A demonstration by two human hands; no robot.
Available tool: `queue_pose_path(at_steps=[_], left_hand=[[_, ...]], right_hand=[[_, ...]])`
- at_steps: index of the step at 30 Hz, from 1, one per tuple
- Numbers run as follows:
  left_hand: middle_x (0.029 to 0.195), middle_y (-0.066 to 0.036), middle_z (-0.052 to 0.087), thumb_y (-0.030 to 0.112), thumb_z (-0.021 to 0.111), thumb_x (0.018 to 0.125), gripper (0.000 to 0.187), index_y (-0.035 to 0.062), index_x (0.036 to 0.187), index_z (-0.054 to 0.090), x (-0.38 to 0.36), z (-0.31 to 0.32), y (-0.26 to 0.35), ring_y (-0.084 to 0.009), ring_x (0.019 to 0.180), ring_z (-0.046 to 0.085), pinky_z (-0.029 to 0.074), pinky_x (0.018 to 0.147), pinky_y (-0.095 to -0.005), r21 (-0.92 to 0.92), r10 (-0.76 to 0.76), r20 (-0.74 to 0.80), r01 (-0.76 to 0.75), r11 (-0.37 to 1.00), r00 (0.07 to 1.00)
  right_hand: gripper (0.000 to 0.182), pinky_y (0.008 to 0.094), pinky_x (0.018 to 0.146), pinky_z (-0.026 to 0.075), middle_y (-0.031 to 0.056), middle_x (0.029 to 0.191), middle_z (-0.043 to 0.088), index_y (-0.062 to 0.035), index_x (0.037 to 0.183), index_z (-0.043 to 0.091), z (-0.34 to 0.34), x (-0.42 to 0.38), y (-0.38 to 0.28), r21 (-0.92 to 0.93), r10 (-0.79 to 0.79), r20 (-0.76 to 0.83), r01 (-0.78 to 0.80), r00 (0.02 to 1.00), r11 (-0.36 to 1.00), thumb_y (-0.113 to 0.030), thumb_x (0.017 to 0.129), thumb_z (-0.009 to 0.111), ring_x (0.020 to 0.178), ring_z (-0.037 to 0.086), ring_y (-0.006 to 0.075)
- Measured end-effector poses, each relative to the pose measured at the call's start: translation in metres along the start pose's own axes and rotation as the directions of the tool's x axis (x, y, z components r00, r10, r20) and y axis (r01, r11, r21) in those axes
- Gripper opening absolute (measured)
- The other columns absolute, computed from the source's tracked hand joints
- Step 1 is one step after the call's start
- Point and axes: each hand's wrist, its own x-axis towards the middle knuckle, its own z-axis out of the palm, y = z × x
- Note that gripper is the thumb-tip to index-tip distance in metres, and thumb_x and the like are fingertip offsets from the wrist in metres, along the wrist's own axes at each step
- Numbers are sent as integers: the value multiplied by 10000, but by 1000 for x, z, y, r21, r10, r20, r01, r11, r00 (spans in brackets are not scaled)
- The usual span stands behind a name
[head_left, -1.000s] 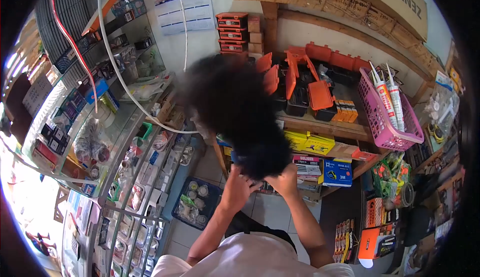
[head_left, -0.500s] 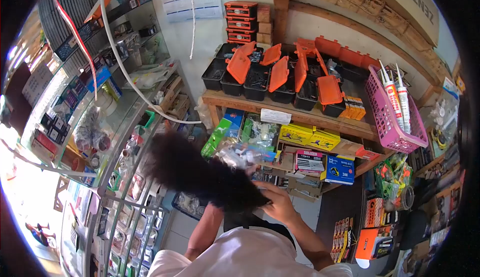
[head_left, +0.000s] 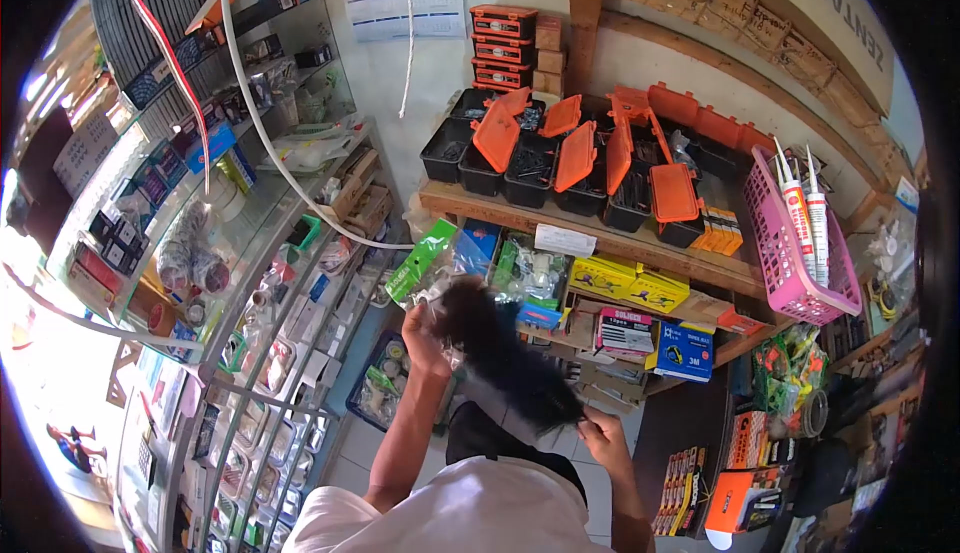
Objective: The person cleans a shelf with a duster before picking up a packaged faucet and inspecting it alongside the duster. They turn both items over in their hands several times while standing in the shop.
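My right hand (head_left: 605,440) is closed around the end of a dark, fluffy feather duster (head_left: 520,363), which slants up to the left and is blurred by motion. My left hand (head_left: 425,341) grips a clear plastic packet (head_left: 425,258) with a green header, raised in front of the shelf. The duster's tip lies beside the packet's lower part and hides some of it. Below my left hand, a dark blue basket (head_left: 358,393) of small packaged items rests on the floor.
Black bins with orange lids (head_left: 575,168) stand on a wooden shelf (head_left: 480,203). Right of them is a pink basket (head_left: 808,293) with sealant tubes. A glass display case (head_left: 215,363) runs along my left. Yellow boxes (head_left: 628,283) sit on the lower shelf. A white cable (head_left: 245,83) hangs at left.
The duster has swung down and right, with my right hand moving lower. My left hand, previously hidden behind the duster, now shows holding the green-topped packet. The view has shifted slightly.
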Motion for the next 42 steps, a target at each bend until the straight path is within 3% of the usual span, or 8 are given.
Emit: queue_pose_path(at_steps=[2,14,26,29,34,35,38,42], left_hand=[[1234,-159,595,328,441,895,512,-4,1277,515,12,-32,-4,-329,1104,581,477,941,-453,-62,-6,212,19,998,977],[1313,-148,529,344,412,950,552,20,1396,388,16,-29,-9,-299,1155,547,440,985,-433,90,-204,-15,204,975,979],[1233,-129,564,197,500,875,523,35,1365,417,23,-48,-35,-256,1076,586,481,959,-394,91,-275,444,262,961,853],[1243,-139,548,80,435,817,662,70,1463,291,16,-27,-37,-247,1081,570,482,931,-368,202,-321,-5,316,927,947],[1268,-118,511,45,466,809,712,82,1480,230,25,-27,-30,-196,1089,534,454,939,-312,437,-368,256,232,869,894],[1233,-123,521,87,471,838,674,70,1471,239,21,-26,-34,-239,1088,538,440,968,-352,687,-237,313,-48,725,920],[1194,-135,541,80,444,898,617,40,1475,228,26,-28,-40,-274,1078,547,424,992,-381,219,-268,-7,263,940,963],[1118,-79,558,21,414,871,612,36,1466,275,26,-12,-36,-212,986,557,457,879,-373,446,-236,108,165,879,966]], right_hand=[[382,242,524,403,11,651,531,-39,1276,581,4,-5,16,15,-28,-6,28,1000,999,-36,898,526,564,465,77],[370,210,499,353,-30,652,496,-43,1263,599,-13,-9,24,45,-20,-92,24,996,999,-15,899,538,566,431,51],[333,226,528,382,-13,663,529,-52,1231,621,-18,14,9,93,37,-131,-25,991,995,-39,899,590,579,440,63],[334,225,526,383,-10,658,527,-53,1227,625,-17,21,4,41,-21,-54,23,998,999,-43,894,601,578,442,62],[331,226,524,384,-3,647,521,-55,1217,634,-21,22,3,11,0,-43,1,999,1000,-56,886,613,572,448,63],[331,226,524,384,-3,647,521,-55,1217,634,-20,23,2,12,0,-43,0,999,1000,-56,886,613,572,448,63],[337,230,526,390,-1,650,532,-68,1217,639,-15,26,1,-1,-62,-95,62,994,998,-58,881,620,571,456,69],[289,222,507,381,1,669,543,-3,1158,655,-16,28,-1,-19,-27,-86,25,996,1000,-10,877,587,577,477,62]])
